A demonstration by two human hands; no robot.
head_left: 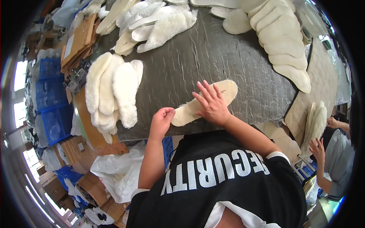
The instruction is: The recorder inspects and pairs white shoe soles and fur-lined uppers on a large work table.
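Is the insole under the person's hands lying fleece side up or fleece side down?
Fleece side down. The insole shows its smooth tan backing, with fluff peeking out along its edge; the right hand presses flat on it.

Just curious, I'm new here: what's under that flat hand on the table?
The right hand lies flat on a tan insole on the dark table. The insole's middle is covered by the hand.

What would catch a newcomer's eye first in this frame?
The right hand pressed flat on a beige insole at the near edge of the dark wrinkled table, left hand curled at its heel. Fluffy white fleece insoles are stacked to the left.
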